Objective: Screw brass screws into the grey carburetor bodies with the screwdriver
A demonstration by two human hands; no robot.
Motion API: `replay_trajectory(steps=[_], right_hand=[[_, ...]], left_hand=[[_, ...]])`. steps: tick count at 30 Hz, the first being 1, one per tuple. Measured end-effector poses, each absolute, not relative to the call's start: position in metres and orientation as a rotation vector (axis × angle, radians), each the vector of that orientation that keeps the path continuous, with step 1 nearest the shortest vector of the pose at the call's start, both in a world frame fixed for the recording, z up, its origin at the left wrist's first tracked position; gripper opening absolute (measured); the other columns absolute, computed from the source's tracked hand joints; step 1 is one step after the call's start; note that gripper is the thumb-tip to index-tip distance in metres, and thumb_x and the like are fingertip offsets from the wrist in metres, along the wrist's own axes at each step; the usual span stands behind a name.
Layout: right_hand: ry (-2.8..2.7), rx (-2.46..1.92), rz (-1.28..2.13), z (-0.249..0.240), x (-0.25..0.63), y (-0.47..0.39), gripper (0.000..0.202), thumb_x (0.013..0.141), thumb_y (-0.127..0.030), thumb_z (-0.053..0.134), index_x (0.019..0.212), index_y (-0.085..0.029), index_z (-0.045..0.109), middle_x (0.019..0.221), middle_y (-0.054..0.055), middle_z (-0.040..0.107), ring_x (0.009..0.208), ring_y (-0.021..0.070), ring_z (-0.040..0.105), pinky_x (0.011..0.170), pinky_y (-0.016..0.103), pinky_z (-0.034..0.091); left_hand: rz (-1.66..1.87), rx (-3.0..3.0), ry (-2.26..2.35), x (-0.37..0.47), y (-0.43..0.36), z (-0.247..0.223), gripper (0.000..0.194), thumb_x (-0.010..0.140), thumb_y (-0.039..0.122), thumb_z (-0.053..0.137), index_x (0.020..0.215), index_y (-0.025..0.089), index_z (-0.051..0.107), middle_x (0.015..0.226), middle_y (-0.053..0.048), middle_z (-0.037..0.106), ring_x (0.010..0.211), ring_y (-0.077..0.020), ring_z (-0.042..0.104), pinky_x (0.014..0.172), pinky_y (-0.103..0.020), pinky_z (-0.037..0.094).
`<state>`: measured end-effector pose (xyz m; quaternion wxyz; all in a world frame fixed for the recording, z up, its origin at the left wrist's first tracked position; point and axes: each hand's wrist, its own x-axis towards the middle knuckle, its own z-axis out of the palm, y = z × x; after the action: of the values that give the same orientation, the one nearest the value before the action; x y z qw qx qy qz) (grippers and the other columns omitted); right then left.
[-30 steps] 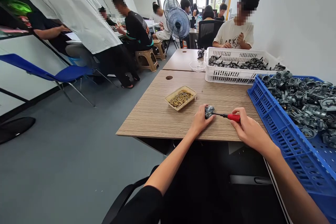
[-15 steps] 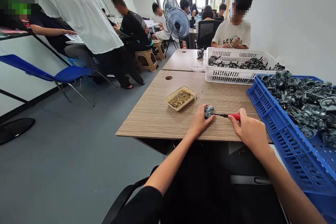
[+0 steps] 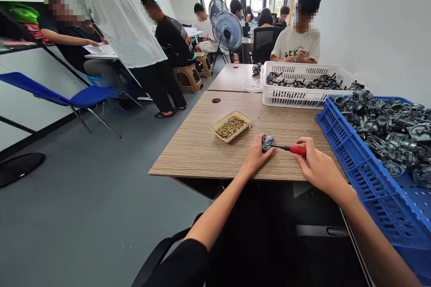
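My left hand [image 3: 257, 153] grips a small grey metal carburetor [image 3: 268, 142] on the wood-grain table [image 3: 188, 152], near its front edge. In my right hand [image 3: 314, 161] is a screwdriver with a red handle [image 3: 297, 150], held by the fingers around the handle's end. Its dark shaft points left, and the tip meets the carburetor's right side; the exact contact spot is too small to make out. Behind my left hand stands a cream tray [image 3: 225, 136] filled with small brass-coloured parts [image 3: 232, 126].
A blue crate [image 3: 357, 154] heaped with carburetors borders my right arm. Behind it is a white crate [image 3: 296, 98] with more dark metal parts, beside a clear dish [image 3: 252, 85]. Across the table sits a person [image 3: 296, 45]. A blue chair [image 3: 90, 94] stands left.
My right hand's fingers have opened a little and shifted on the screwdriver handle. The left hand and carburetor stay put. At the left, the standing person in white has shifted right.
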<state>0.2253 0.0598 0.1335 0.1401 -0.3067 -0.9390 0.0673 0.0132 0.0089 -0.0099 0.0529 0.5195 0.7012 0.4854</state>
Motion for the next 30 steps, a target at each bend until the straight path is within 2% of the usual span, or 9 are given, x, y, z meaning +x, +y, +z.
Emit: replay_trajectory(steps=[2, 6, 11, 13, 15, 17, 22, 27, 30], right_hand=[[-2.701, -0.919, 0.145, 0.132, 0.224, 0.059, 0.027, 0.105, -0.042, 0.036, 0.117, -0.022, 0.050, 0.099, 0.010, 0.077, 0.076, 0.0263, 0.073, 0.057, 0.028, 0.033], [-2.648, -1.158, -0.086, 0.130, 0.221, 0.058, 0.039, 0.105, -0.052, 0.034, 0.108, -0.019, 0.054, 0.072, 0.010, 0.072, 0.065, 0.0288, 0.070, 0.053, 0.030, 0.025], [-2.699, -0.876, 0.213, 0.132, 0.225, 0.064, 0.030, 0.105, -0.040, 0.035, 0.126, -0.022, 0.047, 0.104, 0.011, 0.077, 0.083, 0.0276, 0.074, 0.059, 0.029, 0.038], [-2.705, -0.934, 0.150, 0.133, 0.224, 0.064, 0.029, 0.106, -0.042, 0.034, 0.118, -0.022, 0.050, 0.099, 0.011, 0.077, 0.081, 0.0286, 0.074, 0.058, 0.029, 0.036], [-2.702, -1.107, -0.002, 0.134, 0.223, 0.062, 0.035, 0.105, -0.050, 0.034, 0.110, -0.021, 0.053, 0.080, 0.010, 0.074, 0.072, 0.0303, 0.073, 0.054, 0.029, 0.032], [-2.709, -1.157, -0.037, 0.135, 0.223, 0.061, 0.038, 0.105, -0.053, 0.035, 0.111, -0.020, 0.053, 0.073, 0.009, 0.072, 0.068, 0.0304, 0.072, 0.053, 0.029, 0.030], [-2.745, -0.857, 0.257, 0.137, 0.227, 0.065, 0.024, 0.105, -0.038, 0.037, 0.122, -0.023, 0.045, 0.108, 0.010, 0.076, 0.088, 0.0268, 0.075, 0.061, 0.028, 0.041], [-2.756, -1.139, 0.003, 0.138, 0.228, 0.066, 0.032, 0.105, -0.048, 0.036, 0.110, -0.020, 0.050, 0.078, 0.009, 0.073, 0.069, 0.0284, 0.072, 0.053, 0.029, 0.032], [-2.789, -0.918, 0.240, 0.139, 0.231, 0.067, 0.024, 0.106, -0.040, 0.036, 0.121, -0.022, 0.045, 0.099, 0.010, 0.076, 0.081, 0.0263, 0.074, 0.058, 0.028, 0.040]], left_hand=[[1.469, 1.580, 2.133, 0.013, 0.009, -0.010, 0.054, 0.088, 0.034, 0.073, 0.135, 0.023, 0.048, 0.130, -0.011, 0.061, 0.124, -0.0266, 0.060, 0.109, -0.045, 0.049], [1.473, 1.578, 2.137, 0.013, 0.009, -0.010, 0.054, 0.088, 0.034, 0.074, 0.134, 0.023, 0.048, 0.129, -0.010, 0.061, 0.123, -0.0264, 0.060, 0.109, -0.045, 0.049], [1.476, 1.581, 2.134, 0.013, 0.009, -0.011, 0.053, 0.089, 0.034, 0.074, 0.133, 0.023, 0.047, 0.128, -0.010, 0.061, 0.121, -0.0255, 0.060, 0.108, -0.044, 0.049], [1.475, 1.591, 2.129, 0.013, 0.009, -0.011, 0.052, 0.089, 0.034, 0.074, 0.132, 0.022, 0.047, 0.128, -0.010, 0.061, 0.121, -0.0253, 0.060, 0.108, -0.043, 0.049], [1.475, 1.594, 2.128, 0.013, 0.009, -0.011, 0.053, 0.088, 0.033, 0.074, 0.132, 0.022, 0.047, 0.128, -0.010, 0.061, 0.121, -0.0253, 0.060, 0.108, -0.043, 0.049], [1.473, 1.590, 2.130, 0.013, 0.009, -0.011, 0.053, 0.088, 0.033, 0.074, 0.133, 0.022, 0.047, 0.129, -0.010, 0.061, 0.122, -0.0255, 0.060, 0.109, -0.043, 0.049], [1.471, 1.597, 2.123, 0.013, 0.009, -0.011, 0.053, 0.089, 0.034, 0.073, 0.133, 0.022, 0.047, 0.129, -0.010, 0.061, 0.123, -0.0258, 0.060, 0.109, -0.044, 0.048], [1.474, 1.587, 2.128, 0.014, 0.008, -0.010, 0.052, 0.088, 0.033, 0.073, 0.132, 0.022, 0.047, 0.128, -0.010, 0.061, 0.121, -0.0255, 0.060, 0.108, -0.043, 0.048], [1.483, 1.590, 2.127, 0.014, 0.008, -0.010, 0.052, 0.089, 0.033, 0.073, 0.132, 0.022, 0.047, 0.128, -0.010, 0.061, 0.120, -0.0251, 0.060, 0.107, -0.042, 0.049]])
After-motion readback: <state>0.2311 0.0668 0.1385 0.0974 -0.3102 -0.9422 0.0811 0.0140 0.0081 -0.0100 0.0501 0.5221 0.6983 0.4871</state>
